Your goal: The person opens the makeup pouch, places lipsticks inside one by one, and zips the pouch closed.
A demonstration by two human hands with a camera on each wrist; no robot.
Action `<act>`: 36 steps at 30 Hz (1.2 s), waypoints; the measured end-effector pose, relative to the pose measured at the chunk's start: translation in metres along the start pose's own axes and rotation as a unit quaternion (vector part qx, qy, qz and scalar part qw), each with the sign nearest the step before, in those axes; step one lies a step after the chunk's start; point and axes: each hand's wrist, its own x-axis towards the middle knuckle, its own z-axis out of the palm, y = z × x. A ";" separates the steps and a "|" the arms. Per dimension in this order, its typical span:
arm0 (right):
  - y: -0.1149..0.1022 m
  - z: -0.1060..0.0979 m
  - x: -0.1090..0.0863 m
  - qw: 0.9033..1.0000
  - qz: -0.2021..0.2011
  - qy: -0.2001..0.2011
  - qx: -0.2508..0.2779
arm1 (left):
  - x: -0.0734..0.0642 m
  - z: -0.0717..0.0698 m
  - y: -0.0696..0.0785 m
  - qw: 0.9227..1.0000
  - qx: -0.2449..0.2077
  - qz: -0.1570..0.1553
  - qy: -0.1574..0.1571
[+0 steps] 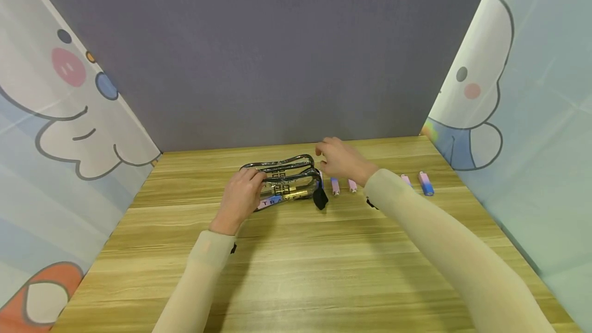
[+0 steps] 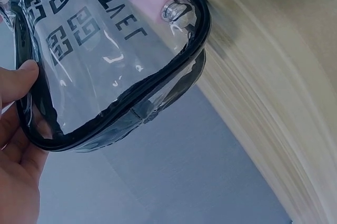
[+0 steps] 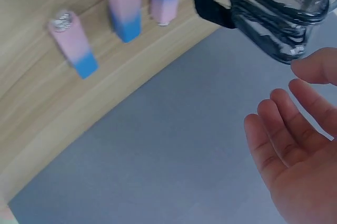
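Note:
A clear plastic pouch (image 1: pixel 280 174) with black piping and black printed lettering stands near the back of the table. My left hand (image 1: pixel 241 194) grips its left upper edge, the thumb (image 2: pixel 26 74) on one side and fingers behind in the left wrist view. Through its wall show a pink-and-blue tube (image 1: pixel 270 201) and a gold stick-shaped item (image 1: pixel 296 195). A black strap (image 1: pixel 319 197) hangs off the right end. At that end's upper corner hovers my right hand (image 1: pixel 343 160), fingers relaxed and apart, thumb tip (image 3: pixel 310 70) right by the corner in the right wrist view.
Right of the pouch lie several small pink-and-blue tubes, among them one near the pouch (image 1: pixel 335 186), another (image 1: pixel 352 185) beside it and one farther right (image 1: pixel 426 184). A grey panel (image 1: pixel 259 66) rises behind the table; cartoon-printed curtains (image 1: pixel 532 117) flank both sides.

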 end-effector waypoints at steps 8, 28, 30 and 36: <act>0.023 0.015 -0.002 0.999 0.037 -0.010 0.012 | 0.000 -0.002 0.000 1.000 -0.003 0.003 0.005; 0.042 0.074 0.003 0.979 0.167 -0.073 0.093 | -0.004 -0.010 -0.005 1.000 0.004 0.004 -0.003; 0.042 0.078 0.004 0.976 0.178 -0.074 0.100 | -0.004 -0.009 -0.005 1.000 0.003 0.004 -0.002; 0.040 0.087 0.005 0.967 0.207 -0.076 0.124 | -0.004 -0.009 -0.004 1.000 0.008 0.003 0.000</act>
